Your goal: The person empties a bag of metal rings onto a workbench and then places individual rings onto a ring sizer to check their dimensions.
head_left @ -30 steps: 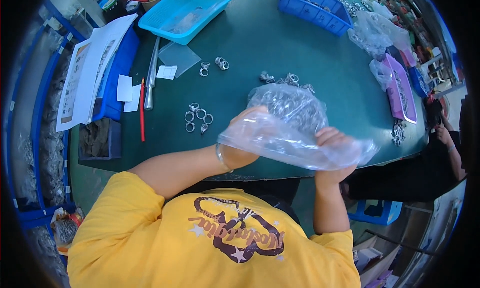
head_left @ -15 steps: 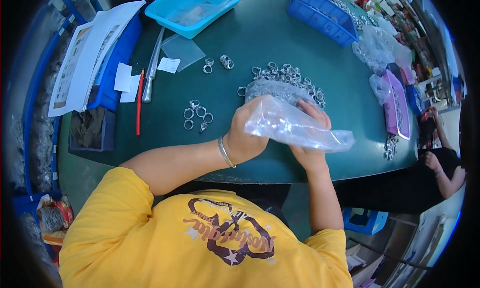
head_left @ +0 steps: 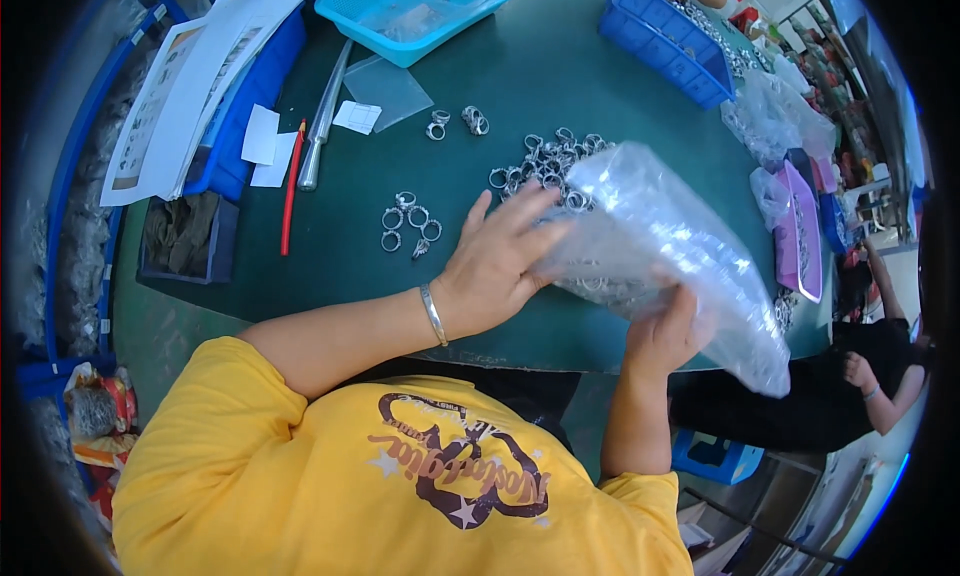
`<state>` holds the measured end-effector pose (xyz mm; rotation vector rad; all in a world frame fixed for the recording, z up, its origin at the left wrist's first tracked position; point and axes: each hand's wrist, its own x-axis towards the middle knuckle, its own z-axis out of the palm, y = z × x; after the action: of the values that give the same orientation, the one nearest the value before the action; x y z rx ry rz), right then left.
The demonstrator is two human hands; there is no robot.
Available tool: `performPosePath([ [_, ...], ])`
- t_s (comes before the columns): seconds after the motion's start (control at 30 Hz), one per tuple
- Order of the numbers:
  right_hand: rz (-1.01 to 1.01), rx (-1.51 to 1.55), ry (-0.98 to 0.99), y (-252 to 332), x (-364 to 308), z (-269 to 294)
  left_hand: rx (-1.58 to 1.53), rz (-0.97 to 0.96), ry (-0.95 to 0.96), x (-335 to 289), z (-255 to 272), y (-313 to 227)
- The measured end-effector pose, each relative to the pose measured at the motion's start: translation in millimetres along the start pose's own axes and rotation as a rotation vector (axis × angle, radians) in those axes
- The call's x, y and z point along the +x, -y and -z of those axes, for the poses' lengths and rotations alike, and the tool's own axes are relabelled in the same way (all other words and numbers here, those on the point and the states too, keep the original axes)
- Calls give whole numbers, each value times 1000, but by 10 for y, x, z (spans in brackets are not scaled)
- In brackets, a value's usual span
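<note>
Ring pile [head_left: 548, 158] partly out of sight behind clear bag [head_left: 680, 226].

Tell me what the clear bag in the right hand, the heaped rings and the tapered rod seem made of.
Clear bag: thin, glossy plastic film, by its see-through look, creases and bright glints.
Heaped rings: probably polished silver-coloured metal, judging by their bright highlights; which metal, or whether plated, can't be told.
Tapered rod: likely smooth bare metal, given its grey sheen.
</note>
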<state>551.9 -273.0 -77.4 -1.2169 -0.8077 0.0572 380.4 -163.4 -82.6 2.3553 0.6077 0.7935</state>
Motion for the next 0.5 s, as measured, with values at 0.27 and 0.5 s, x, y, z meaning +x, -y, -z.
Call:
performPosePath([
  [0.27, 229, -859, 901, 146, 8, -60, 69, -130, 82, 11, -112, 152],
  [0.5, 373, -813, 774, -218, 264, -123, 55, -31, 38, 287, -190, 201],
])
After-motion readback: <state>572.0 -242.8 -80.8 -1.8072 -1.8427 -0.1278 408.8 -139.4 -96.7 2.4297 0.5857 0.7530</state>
